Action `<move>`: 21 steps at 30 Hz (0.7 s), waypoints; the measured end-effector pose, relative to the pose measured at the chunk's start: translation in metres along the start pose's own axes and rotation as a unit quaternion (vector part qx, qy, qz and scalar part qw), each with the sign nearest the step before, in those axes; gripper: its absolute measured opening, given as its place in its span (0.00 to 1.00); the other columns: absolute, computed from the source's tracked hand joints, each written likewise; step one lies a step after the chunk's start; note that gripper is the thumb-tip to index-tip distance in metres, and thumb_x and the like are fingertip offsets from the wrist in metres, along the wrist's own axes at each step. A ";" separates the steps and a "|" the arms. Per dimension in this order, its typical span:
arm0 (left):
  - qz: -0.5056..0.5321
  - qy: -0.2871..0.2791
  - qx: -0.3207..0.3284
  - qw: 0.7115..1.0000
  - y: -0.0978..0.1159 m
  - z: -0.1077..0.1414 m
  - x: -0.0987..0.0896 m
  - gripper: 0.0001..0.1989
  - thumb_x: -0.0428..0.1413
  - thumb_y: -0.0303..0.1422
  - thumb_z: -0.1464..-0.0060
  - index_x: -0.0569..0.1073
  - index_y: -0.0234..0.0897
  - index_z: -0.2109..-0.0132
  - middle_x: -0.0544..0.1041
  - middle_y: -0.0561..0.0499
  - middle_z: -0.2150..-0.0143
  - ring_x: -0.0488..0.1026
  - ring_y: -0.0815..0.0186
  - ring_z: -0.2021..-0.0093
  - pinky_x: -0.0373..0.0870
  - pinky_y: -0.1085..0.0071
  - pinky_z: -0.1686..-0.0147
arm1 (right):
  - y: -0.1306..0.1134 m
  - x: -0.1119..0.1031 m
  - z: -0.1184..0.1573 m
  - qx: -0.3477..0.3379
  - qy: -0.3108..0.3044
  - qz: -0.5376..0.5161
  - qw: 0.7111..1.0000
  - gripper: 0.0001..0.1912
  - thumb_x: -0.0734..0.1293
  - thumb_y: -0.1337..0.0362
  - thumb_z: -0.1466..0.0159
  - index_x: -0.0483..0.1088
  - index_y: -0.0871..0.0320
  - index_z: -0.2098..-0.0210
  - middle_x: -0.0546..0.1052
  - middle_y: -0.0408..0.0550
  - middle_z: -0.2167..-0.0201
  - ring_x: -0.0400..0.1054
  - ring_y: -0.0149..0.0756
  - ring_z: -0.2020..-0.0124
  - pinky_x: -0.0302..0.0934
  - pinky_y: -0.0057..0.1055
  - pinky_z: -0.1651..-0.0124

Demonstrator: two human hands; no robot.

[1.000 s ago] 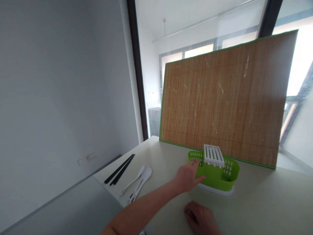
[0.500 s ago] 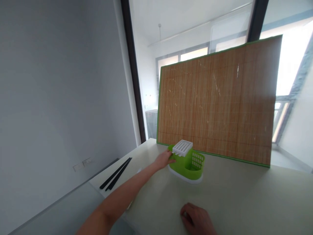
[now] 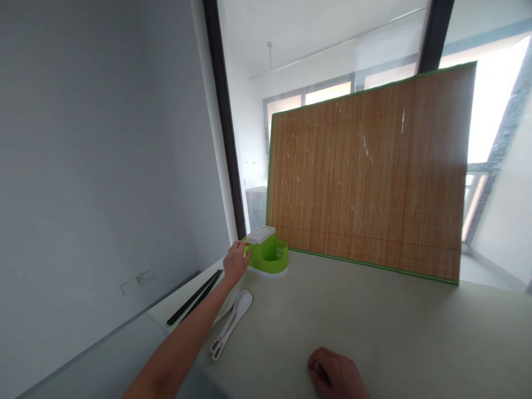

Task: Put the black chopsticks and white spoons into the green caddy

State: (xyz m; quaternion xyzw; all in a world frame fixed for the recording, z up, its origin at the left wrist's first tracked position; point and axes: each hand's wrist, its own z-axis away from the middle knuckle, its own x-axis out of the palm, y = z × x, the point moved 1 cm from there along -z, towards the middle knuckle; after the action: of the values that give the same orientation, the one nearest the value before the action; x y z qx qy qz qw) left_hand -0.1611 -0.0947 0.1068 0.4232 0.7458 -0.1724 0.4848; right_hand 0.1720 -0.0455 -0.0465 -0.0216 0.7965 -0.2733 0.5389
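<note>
The green holder [image 3: 262,262] had just travelled leftward along the surface [image 3: 374,321]. A second earlier it stood in front of the middle of the bamboo mat [image 3: 366,172]; now it was by the mat's lower left corner, at the far left of the surface. It was upright, its white slatted top [image 3: 261,235] in place above the green body and its white base [image 3: 274,274] beneath. Whether it touched the mat, I couldn't tell.

The left hand [image 3: 236,260] had gone across with it and was at the holder's left end, fingers bent at the rim. The far side of that grip was hidden, so I couldn't say whether it was closed on the wall or merely resting there.

The right hand [image 3: 337,372] had stayed near the front edge, loosely curled, well apart from everything else; its palm was turned away, and I couldn't tell whether it held anything.

The white spoons [image 3: 244,302] and the black sticks [image 3: 194,298] lay much as before, partly behind the left forearm. As I judged it, the shift mattered to the work because the holder now stood just beyond these utensils instead of off to their right.
</note>
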 end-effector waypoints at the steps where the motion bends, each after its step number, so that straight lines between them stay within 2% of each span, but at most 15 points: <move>1: 0.003 -0.010 0.019 1.000 0.008 0.008 0.007 0.19 0.39 0.35 0.39 0.60 0.39 0.43 0.61 0.43 0.42 0.68 0.59 0.52 0.68 0.65 0.58 | 0.000 0.000 0.000 0.000 0.001 0.000 1.000 0.10 0.60 0.69 0.44 0.69 0.51 0.66 0.74 0.38 0.71 0.67 0.27 0.73 0.52 0.21 0.69; 4: 0.016 -0.058 0.082 0.995 0.034 0.022 0.032 0.22 0.48 0.38 0.42 0.59 0.44 0.41 0.61 0.49 0.41 0.69 0.64 0.51 0.67 0.71 0.58 | -0.001 -0.002 0.001 0.001 -0.002 0.000 1.000 0.09 0.60 0.69 0.44 0.69 0.52 0.66 0.74 0.38 0.71 0.67 0.28 0.73 0.52 0.22 0.69; 8: 0.019 -0.114 0.101 0.988 0.055 0.016 0.060 0.27 0.55 0.39 0.48 0.61 0.37 0.42 0.66 0.44 0.44 0.68 0.61 0.49 0.67 0.70 0.55 | -0.001 -0.005 0.001 -0.004 -0.012 0.003 1.000 0.09 0.59 0.69 0.43 0.69 0.52 0.65 0.74 0.39 0.71 0.67 0.28 0.73 0.53 0.22 0.69; 14: -0.016 -0.134 0.050 0.990 0.049 -0.007 0.074 0.15 0.51 0.37 0.42 0.68 0.33 0.51 0.71 0.46 0.52 0.70 0.62 0.55 0.69 0.59 0.56 | -0.001 -0.006 0.000 -0.005 -0.024 0.003 1.000 0.09 0.60 0.69 0.43 0.69 0.53 0.65 0.74 0.39 0.71 0.68 0.28 0.72 0.53 0.22 0.69; 21: -0.055 -0.131 0.003 0.990 0.039 -0.021 0.084 0.14 0.51 0.37 0.42 0.69 0.33 0.52 0.71 0.46 0.54 0.71 0.63 0.57 0.70 0.60 0.57 | -0.003 -0.006 0.001 0.000 -0.024 0.001 1.000 0.10 0.60 0.69 0.43 0.70 0.53 0.65 0.74 0.40 0.71 0.68 0.28 0.72 0.53 0.22 0.69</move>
State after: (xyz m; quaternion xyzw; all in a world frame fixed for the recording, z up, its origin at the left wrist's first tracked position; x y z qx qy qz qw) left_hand -0.1571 -0.0191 0.0502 0.3570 0.6976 -0.2545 0.5667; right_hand 0.1748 -0.0468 -0.0403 -0.0272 0.7833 -0.2725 0.5580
